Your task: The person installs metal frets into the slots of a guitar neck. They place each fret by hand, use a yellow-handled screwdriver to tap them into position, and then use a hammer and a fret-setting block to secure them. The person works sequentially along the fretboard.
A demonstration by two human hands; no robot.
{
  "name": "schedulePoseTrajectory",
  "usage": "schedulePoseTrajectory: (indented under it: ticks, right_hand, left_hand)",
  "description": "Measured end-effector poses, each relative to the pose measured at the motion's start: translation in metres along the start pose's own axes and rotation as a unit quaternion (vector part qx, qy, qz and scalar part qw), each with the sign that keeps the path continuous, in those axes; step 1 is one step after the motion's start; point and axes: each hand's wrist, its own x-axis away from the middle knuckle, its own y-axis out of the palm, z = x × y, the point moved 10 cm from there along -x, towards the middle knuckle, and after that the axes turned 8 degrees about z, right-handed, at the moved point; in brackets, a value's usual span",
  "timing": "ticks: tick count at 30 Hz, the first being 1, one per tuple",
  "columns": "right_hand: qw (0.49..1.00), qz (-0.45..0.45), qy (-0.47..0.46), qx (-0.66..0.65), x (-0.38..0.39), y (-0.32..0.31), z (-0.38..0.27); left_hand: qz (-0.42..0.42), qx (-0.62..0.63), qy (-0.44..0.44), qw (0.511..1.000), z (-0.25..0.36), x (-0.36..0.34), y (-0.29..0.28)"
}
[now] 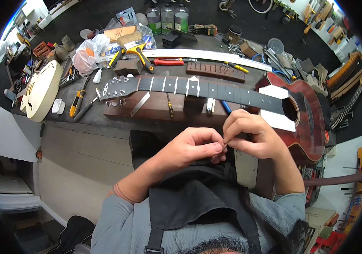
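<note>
My left hand (pixel 196 146) and my right hand (pixel 248 135) meet in front of my black apron, fingertips pinched round a small, thin piece too small to identify. Beyond them a red acoustic guitar (pixel 316 114) lies with its dark neck (pixel 227 95) over a brown wooden support (pixel 130 110). Some frets show bright on the fingerboard, and white sheets (pixel 276 120) flank it on the body. A small yellow-handled tool (pixel 170 106), a metal strip (pixel 141 103) and a blue-handled tool (pixel 225 106) lie along the support, below the neck.
The cluttered dark bench (pixel 86 120) holds a cream guitar body (pixel 41 91), pliers (pixel 75 103), a red-handled tool (pixel 168 62), a long white rule (pixel 198 55), a drilled wooden block (pixel 215 72), bags and bottles (pixel 167 21). More tools and guitar necks line the right side.
</note>
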Motion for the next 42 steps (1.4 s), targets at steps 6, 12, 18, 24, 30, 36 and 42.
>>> schedulePoseTrajectory:
  ticks: [6,12,18,24,30,36,42]
  right_hand:
    - [0.979,0.097,0.035,-0.176,0.042,0.018,0.028]
    - [0.984,0.15,-0.038,-0.086,0.068,0.038,0.033]
    - [0.977,0.203,-0.039,-0.06,0.068,0.046,0.036]
    - [0.97,0.236,-0.013,-0.049,0.059,0.043,0.041]
    - [0.975,0.219,0.001,0.034,0.039,0.021,0.052]
    - [0.963,0.166,0.048,0.206,-0.02,-0.027,0.047]
    - [0.941,0.072,0.084,0.32,-0.071,-0.029,0.065]
  left_hand:
    - [0.023,0.076,0.005,0.997,-0.028,0.005,0.009]
    - [0.109,0.13,0.032,0.985,-0.037,0.013,0.005]
    - [0.118,0.178,0.036,0.976,-0.039,0.012,0.0]
    - [0.106,0.183,0.017,0.977,-0.038,-0.001,-0.011]
    - [0.061,0.189,-0.01,0.98,-0.03,-0.022,-0.021]
    - [0.027,-0.171,0.144,0.974,-0.013,-0.041,-0.054]
    - [-0.035,-0.328,0.178,0.927,-0.024,-0.054,-0.075]
